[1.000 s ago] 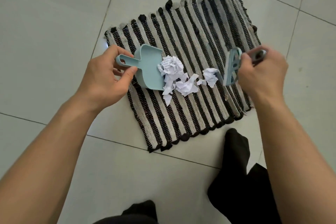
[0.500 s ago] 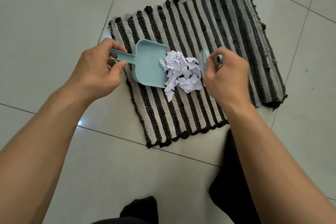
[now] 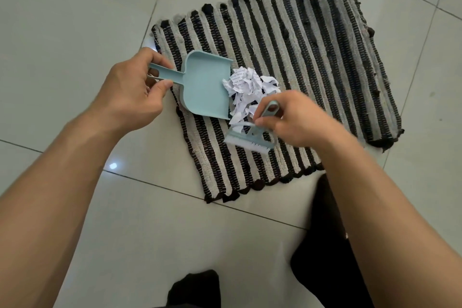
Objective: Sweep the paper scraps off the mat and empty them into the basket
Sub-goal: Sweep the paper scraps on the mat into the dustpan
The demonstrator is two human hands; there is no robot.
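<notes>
A black-and-cream striped mat (image 3: 312, 62) lies on the tiled floor. A heap of white paper scraps (image 3: 246, 90) sits on it, pressed against the open lip of a light blue dustpan (image 3: 205, 87). My left hand (image 3: 132, 92) grips the dustpan's handle at the mat's left edge. My right hand (image 3: 297, 120) holds a small light blue brush (image 3: 252, 136), its white bristles down on the mat at the near side of the heap. No basket is in view.
Pale glossy floor tiles (image 3: 75, 20) surround the mat on all sides. My dark-clothed legs (image 3: 325, 245) are at the bottom right, just below the mat's near edge.
The brush pushed the scraps left into one tight heap at the dustpan's lip. My right hand then swung round from the heap's right side to its near side. The dustpan stayed in place.
</notes>
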